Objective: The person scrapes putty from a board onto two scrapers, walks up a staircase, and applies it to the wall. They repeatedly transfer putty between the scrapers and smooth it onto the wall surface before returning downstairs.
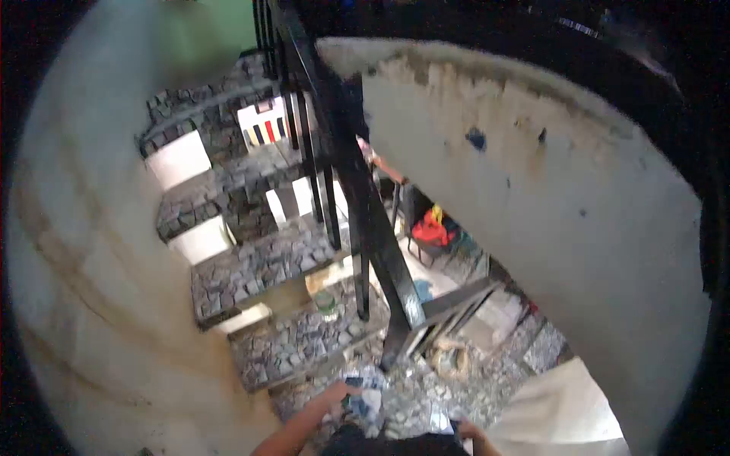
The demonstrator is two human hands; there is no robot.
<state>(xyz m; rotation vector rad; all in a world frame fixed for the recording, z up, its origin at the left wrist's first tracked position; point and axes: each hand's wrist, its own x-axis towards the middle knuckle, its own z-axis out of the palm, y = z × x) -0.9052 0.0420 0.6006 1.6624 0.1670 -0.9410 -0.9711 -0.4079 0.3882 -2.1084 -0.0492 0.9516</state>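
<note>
Left of the black railing (372,220), a pale wall (84,251) carries brown stains. Between that wall and the railing, steps (255,270) in a grey stone pattern descend toward the railing's foot. Through a gap between steps, left of the railing, shows a panel (266,128) with dark, red and yellowish bars; any lettering on it is too small to read. A greenish container (325,304) stands on a step just left of the railing's lower uprights.

Below and left of the railing's foot, the left hand (332,397) has its fingers closed on the edge of a blue-and-white bundle (368,401). The bundle's long axis seems to run from near the foot toward the person's body; blur hides its exact shape, and which end is its front I cannot tell.

Below and right of the foot, the right hand (470,433), well apart from the left, is cut off by the frame beside a dark object (455,427); whether it grips this I cannot tell. Right of the railing, a stained, curved pale wall (547,205) rises.
</note>
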